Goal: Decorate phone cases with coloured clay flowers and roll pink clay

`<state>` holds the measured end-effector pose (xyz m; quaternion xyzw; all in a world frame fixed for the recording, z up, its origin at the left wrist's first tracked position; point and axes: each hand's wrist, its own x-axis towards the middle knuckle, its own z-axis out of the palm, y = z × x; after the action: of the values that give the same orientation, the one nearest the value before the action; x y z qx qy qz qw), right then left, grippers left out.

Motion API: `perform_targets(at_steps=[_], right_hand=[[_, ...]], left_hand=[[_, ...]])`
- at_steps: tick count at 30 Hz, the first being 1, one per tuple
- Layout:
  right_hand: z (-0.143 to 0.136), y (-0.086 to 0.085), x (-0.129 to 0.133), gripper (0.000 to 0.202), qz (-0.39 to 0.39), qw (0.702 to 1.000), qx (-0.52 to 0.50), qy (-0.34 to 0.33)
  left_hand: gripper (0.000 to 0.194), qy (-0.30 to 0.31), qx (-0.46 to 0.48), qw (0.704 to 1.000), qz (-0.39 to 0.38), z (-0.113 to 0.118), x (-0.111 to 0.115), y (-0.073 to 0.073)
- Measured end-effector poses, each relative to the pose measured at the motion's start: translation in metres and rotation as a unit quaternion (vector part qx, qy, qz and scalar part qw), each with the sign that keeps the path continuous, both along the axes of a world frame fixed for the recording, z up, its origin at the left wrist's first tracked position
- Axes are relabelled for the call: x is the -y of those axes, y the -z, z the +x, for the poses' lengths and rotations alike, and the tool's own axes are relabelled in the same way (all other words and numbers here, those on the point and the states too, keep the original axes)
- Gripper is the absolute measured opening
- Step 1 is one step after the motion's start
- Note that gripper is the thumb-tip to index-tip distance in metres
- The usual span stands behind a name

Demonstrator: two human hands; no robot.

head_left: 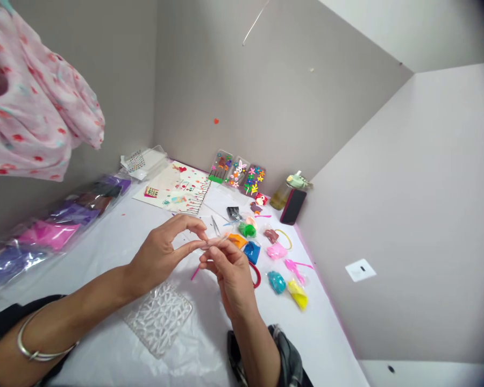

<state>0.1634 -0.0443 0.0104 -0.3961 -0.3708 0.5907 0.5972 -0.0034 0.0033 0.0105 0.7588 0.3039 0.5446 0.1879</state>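
My left hand (161, 252) and my right hand (229, 269) meet above the middle of the table, both with fingertips pinched together. Between them is something small and pale, too small to make out. A thin pink stick (195, 272) points down beside my right fingers. Below my left hand, a clear square plate with a white web pattern (161, 317) lies flat on the white-covered table (210, 344). Just beyond my fingertips lie silver tweezers (215, 226), an orange packet (237, 241) and a blue packet (252, 252).
Teal (276, 282), yellow (298, 295) and pink clay packets (276, 250) lie at the right. Decorated clear cases (238, 172), a patterned sheet (173, 188), a bottle (280, 196) and a phone (293, 206) stand farther back. Bagged clay (50, 235) lines the left edge.
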Motion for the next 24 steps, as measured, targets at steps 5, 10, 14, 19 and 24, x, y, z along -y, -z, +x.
perform_targets(at_steps=[5,10,14,19,24], right_hand=[[-0.0004,0.0015,0.0015,0.026,0.007,1.0,0.006,-0.006],[-0.0006,0.002,0.0018,0.025,0.014,1.0,0.006,-0.006],[-0.0017,0.0007,0.0007,0.026,0.01,1.0,0.008,-0.005],[-0.0024,0.0001,0.0008,0.027,0.0,1.0,-0.008,-0.01],[-0.0017,0.0009,0.002,0.026,-0.002,1.0,-0.002,0.0]], left_hand=[[0.016,-0.014,0.0,1.0,0.012,0.0,-0.0003,0.003],[0.016,-0.003,-0.008,0.999,0.051,-0.0016,-0.0022,0.0063],[0.022,0.003,-0.01,0.997,0.071,-0.0002,-0.0022,0.0054],[0.033,0.034,0.006,0.999,0.025,0.0021,0.0037,0.0011],[0.035,0.028,0.088,0.993,-0.072,-0.0017,0.0064,-0.0015]])
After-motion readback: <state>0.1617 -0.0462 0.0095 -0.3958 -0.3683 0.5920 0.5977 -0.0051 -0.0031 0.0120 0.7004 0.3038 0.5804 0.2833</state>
